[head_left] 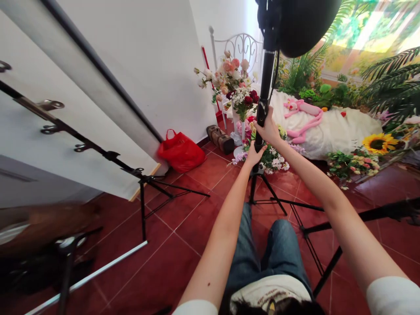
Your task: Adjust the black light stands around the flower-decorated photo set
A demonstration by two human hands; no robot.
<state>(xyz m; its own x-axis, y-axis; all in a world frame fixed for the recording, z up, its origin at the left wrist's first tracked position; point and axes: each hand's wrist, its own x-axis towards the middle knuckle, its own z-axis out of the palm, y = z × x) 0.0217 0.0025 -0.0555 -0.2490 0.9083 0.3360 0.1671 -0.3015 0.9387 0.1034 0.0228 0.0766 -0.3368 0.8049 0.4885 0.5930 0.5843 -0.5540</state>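
Note:
Straight ahead stands a black light stand (266, 83), upright on its spread legs, with a large dark lamp head (298, 24) at its top. My left hand (254, 155) is wrapped round the pole low down, near its collar. Higher on the same pole my right hand (269, 129) is closed as well, its fingers partly hidden behind the tube. A thin black cable runs down beside the pole. Just behind the stand are bunches of flowers (274, 159), close to both hands.
A red bag (181, 151) and a brown case (220, 139) lie by the wall. Another black stand (142, 210) with clips is at left, and more black tripod legs (337, 253) at right. A white-draped bed (348, 131) holds a pink plush toy (305, 109).

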